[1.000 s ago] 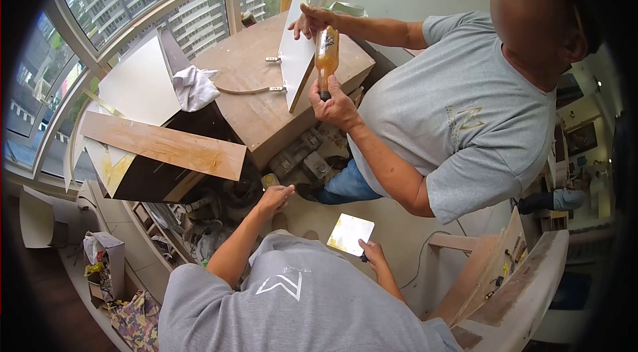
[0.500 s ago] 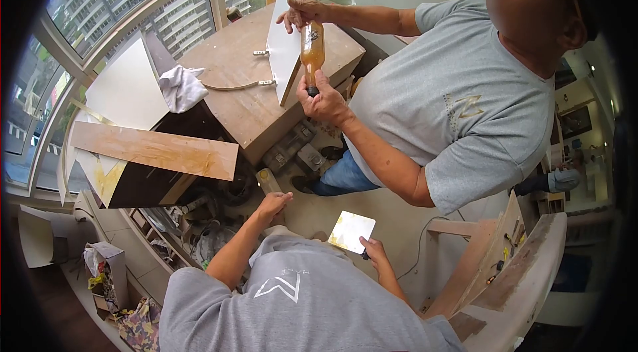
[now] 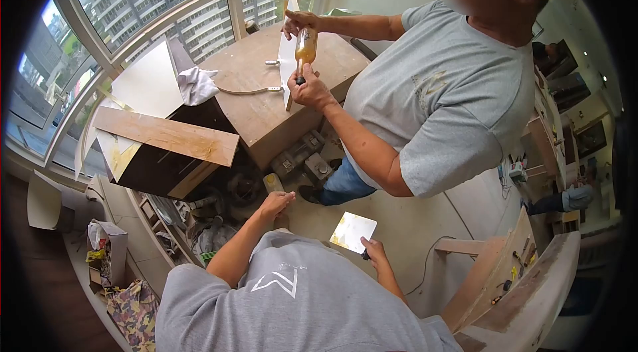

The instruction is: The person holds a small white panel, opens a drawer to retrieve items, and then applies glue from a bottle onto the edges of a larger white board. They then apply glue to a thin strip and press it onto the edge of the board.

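Observation:
In my right hand (image 3: 377, 252) is a square white spreader plate (image 3: 353, 232), smeared yellow on its left side, with a dark handle under my fingers. My left hand (image 3: 278, 204) is held out in front of me, its fingers drawn together; whether something small is between them I cannot make out. Ahead, a co-worker's hands hold an amber bottle (image 3: 306, 46) tilted with its dark cap downward. Behind that bottle a white panel (image 3: 287, 53) with hinges stands on edge on a box-like cabinet (image 3: 246, 66).
A wooden board (image 3: 166, 136) smeared with yellow lies across a dark cabinet at left, near a white cloth (image 3: 197, 85). Tools and clutter (image 3: 219, 236) crowd the floor. A wooden frame (image 3: 492, 279) stands at right, with a cable (image 3: 422, 265) beside it. The co-worker (image 3: 425, 93) stands close ahead.
The view has shifted slightly, so the room sits further right. The co-worker's bottle is a little more upright and smaller in view. My hands and the spreader have barely moved.

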Motion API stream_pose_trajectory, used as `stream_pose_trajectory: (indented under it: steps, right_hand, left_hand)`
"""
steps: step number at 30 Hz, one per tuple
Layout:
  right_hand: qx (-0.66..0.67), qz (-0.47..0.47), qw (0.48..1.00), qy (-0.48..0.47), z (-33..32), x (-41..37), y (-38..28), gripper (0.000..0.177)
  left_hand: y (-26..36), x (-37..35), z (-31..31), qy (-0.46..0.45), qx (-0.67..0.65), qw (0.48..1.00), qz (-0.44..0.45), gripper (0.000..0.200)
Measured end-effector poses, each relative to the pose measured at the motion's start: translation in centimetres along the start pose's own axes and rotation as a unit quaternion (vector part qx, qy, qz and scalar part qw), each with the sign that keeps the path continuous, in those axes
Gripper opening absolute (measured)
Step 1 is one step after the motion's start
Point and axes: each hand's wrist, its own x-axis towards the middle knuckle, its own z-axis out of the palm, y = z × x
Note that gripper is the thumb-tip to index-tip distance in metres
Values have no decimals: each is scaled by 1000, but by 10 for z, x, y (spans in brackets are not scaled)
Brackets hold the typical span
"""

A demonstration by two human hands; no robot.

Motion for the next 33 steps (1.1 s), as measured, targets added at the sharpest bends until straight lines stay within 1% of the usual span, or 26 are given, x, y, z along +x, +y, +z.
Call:
stream_pose_trajectory:
  steps: [6, 9, 11, 18, 22, 24, 27, 33]
  right_hand:
    - [-16, 22, 1000, -1, -11, -2, 16, 29]
    - [-7, -2, 1000, -6, -13, 3, 23, 28]
    - [-25, 15, 999, -17, -19, 10, 27, 29]
    - [-33, 8, 999, -24, -21, 21, 19, 29]
    - [-68, 21, 996, -45, -25, 34, 17, 33]
    - [-69, 20, 996, -50, -25, 37, 14, 34]
    - [-59, 11, 998, -36, -22, 31, 4, 29]
    - [-50, 17, 998, -26, -18, 22, -5, 29]
  left_hand:
    - [0, -14, 12, 32, 10, 999, -8, 32]
    - [-4, -16, 15, 36, 1, 999, -5, 32]
    - [-5, -18, 17, 39, -5, 999, -3, 32]
    - [-10, -19, 24, 49, -25, 998, -10, 29]
    - [-12, -20, 24, 47, -38, 998, -10, 29]
    - [-15, -17, 21, 49, -29, 998, -10, 31]
    - [-15, -14, 20, 46, -36, 998, -7, 31]
    - [-5, -15, 23, 52, -25, 998, -6, 26]
